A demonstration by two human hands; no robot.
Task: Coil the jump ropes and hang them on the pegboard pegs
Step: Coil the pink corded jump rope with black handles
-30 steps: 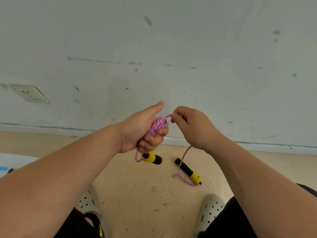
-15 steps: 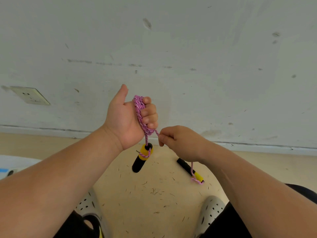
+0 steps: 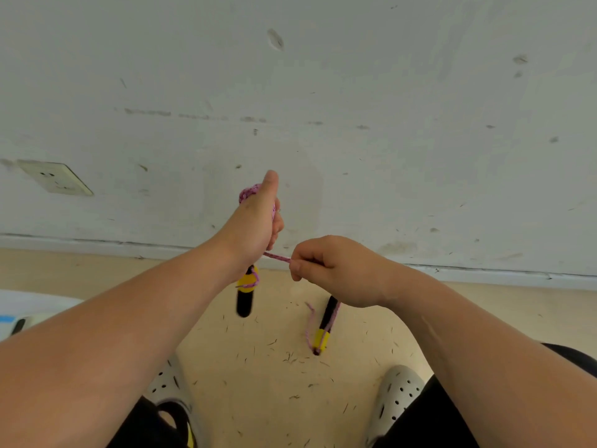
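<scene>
My left hand (image 3: 255,221) grips a bundle of pink jump rope (image 3: 248,192) wound around it, thumb pointing up. One yellow-and-black handle (image 3: 246,292) dangles just below that hand. A short taut stretch of pink rope runs from the left hand to my right hand (image 3: 329,270), which pinches it between fingers and thumb. The other yellow-and-black handle (image 3: 324,324) hangs below my right hand above the floor, a loose pink loop beside it. No pegboard is in view.
A scuffed white wall (image 3: 355,124) with a socket plate (image 3: 55,177) at the left stands close ahead. The tan floor (image 3: 274,383) is strewn with small debris. My grey perforated shoes (image 3: 392,396) are at the bottom. A white object (image 3: 29,305) lies at the left edge.
My left hand has turned so its back faces me and shifted right. My right hand has pulled the rope out to the right, and the second handle has swung nearer upright.
</scene>
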